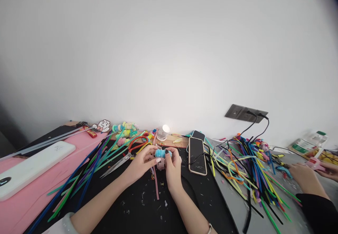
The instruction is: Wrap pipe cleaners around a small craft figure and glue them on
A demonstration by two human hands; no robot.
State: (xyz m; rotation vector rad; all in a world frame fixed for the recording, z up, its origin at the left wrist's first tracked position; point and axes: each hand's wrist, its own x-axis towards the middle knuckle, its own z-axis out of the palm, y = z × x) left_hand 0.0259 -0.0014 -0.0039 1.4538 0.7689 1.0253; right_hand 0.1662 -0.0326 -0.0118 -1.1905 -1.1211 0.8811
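A light-blue, fuzzy coil (160,153), wound like pipe cleaner, is held up between my two hands over the black mat. My left hand (144,161) pinches its left end with thumb and fingertips. At the other end, my right hand (173,167) closes its dark-nailed thumb and fingers on the same coil. A pink pipe cleaner (156,186) hangs or lies just below my fingers; whether it joins the coil I cannot tell. Something pale pink behind the coil is mostly hidden by my hands. Scissors with orange handles (139,141) lie left of my left hand.
Loose pipe cleaners (258,170) spread over the grey mat at right, with others (101,163) at left. A phone (197,156), a white paper cup (163,132) and a white power bank (37,167) lie around. Another person's hands (306,179) work at far right.
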